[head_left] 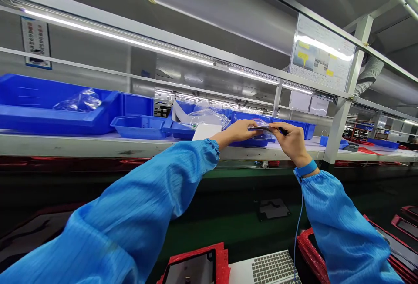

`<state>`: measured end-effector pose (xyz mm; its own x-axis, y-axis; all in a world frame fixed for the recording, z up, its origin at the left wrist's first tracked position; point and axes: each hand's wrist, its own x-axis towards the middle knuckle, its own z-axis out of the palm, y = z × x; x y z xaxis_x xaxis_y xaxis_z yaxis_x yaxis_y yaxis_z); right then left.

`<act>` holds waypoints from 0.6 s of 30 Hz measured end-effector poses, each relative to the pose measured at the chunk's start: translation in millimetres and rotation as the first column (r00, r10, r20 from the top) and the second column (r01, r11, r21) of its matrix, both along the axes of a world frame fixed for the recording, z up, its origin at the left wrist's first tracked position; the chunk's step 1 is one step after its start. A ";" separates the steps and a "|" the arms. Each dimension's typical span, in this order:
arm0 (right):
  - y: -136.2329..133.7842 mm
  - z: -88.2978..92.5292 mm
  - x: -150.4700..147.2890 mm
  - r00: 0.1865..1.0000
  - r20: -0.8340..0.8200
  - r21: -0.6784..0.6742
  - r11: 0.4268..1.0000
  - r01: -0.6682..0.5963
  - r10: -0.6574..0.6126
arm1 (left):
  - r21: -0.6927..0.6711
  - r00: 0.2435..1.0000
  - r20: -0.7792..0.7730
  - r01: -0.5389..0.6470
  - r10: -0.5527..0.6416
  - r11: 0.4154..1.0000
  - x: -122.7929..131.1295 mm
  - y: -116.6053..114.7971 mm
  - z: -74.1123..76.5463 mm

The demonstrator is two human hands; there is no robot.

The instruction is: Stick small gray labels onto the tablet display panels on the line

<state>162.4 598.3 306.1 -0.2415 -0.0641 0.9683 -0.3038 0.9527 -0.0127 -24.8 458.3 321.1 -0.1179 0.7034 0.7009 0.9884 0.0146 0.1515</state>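
Note:
At shelf height, both arms in blue sleeves reach forward. My left hand [240,131] grips one end of a thin, flat sheet [261,127], seen nearly edge-on; its exact kind does not show. The other end is pinched by my right hand [291,141], which wears a blue wrist strap [307,168] with a cord. A small black piece [283,131] sticks out at the right fingers. Just behind the hands stands a blue bin [251,116] with clear plastic about it. Left of them, a white card [207,131] leans beside clear plastic bags [209,116].
Blue bins [58,121] line the shelf [81,145]. A metal post [339,123] rises at the right. Below, a dark green belt [228,197] carries a dark flat panel [273,209]. Nearer lie red-padded screens [196,266] and a silver tray with a grid [264,268].

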 end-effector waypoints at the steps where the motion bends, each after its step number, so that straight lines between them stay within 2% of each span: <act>1: 0.0 -2.4 -1.0 1.000 -0.010 -0.019 1.000 0.020 -0.021 | 0.025 1.000 0.011 0.002 -0.002 1.000 4.3 0.8 -0.2; 6: 3.2 2.4 -11.6 0.989 0.086 -0.089 0.988 0.126 -0.118 | 0.178 1.000 0.006 -0.013 0.012 0.984 27.2 4.9 0.2; 11: 1.0 17.2 -7.0 1.000 0.016 -0.092 0.996 0.018 -0.016 | 0.154 0.997 -0.035 -0.061 0.067 0.986 26.7 11.4 2.1; 14: -13.4 17.2 11.8 0.996 -0.085 0.029 0.999 -0.032 0.034 | 0.097 0.990 -0.046 -0.132 0.136 0.987 18.8 14.8 1.9; 16: -26.2 11.8 33.1 0.983 -0.179 0.102 0.995 -0.011 0.030 | 0.066 0.979 -0.038 -0.196 0.199 0.978 13.6 16.7 2.4; 18: -35.8 -0.4 60.5 0.954 -0.298 0.104 0.994 0.040 -0.007 | 0.045 0.963 -0.022 -0.267 0.268 0.963 9.0 18.6 4.3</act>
